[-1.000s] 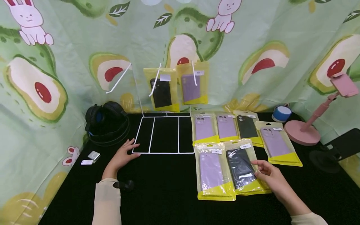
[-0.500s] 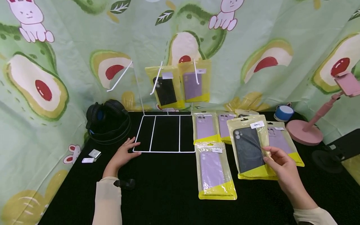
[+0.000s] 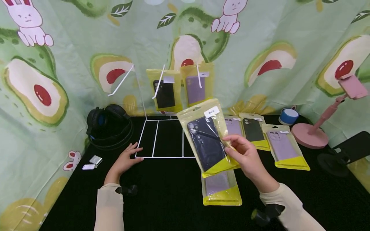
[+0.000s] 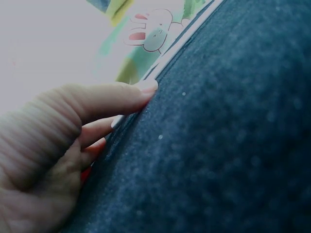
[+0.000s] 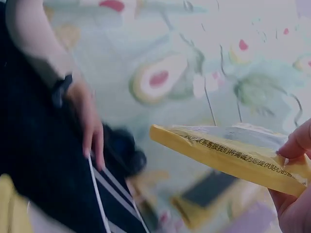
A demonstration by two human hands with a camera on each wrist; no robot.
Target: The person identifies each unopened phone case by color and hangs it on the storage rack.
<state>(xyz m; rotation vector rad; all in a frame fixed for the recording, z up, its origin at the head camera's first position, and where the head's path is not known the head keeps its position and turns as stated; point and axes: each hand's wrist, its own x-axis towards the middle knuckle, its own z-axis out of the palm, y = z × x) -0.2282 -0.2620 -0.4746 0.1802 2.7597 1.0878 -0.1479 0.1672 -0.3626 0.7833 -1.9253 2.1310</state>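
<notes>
The right hand point(image 3: 245, 152) has its grip pinching the edge of a bagged black phone case point(image 3: 203, 141), thumb against fingers, holding it tilted and off the tabletop point(image 3: 162, 199) near the right side of the white wire rack point(image 3: 167, 157). The left hand point(image 3: 125, 160) touches the rack's front left corner, its grip spread, thumb apart from the fingers. A bagged lilac case point(image 3: 221, 189) lies forward of the rack's right corner, partly hidden by the held bag. On the rack's prongs hang a black-case bag point(image 3: 164, 93) and a lilac-case bag point(image 3: 194, 89). More bagged cases point(image 3: 278, 142) lie right of the rack; headphones point(image 3: 108, 126) rest left of it.
</notes>
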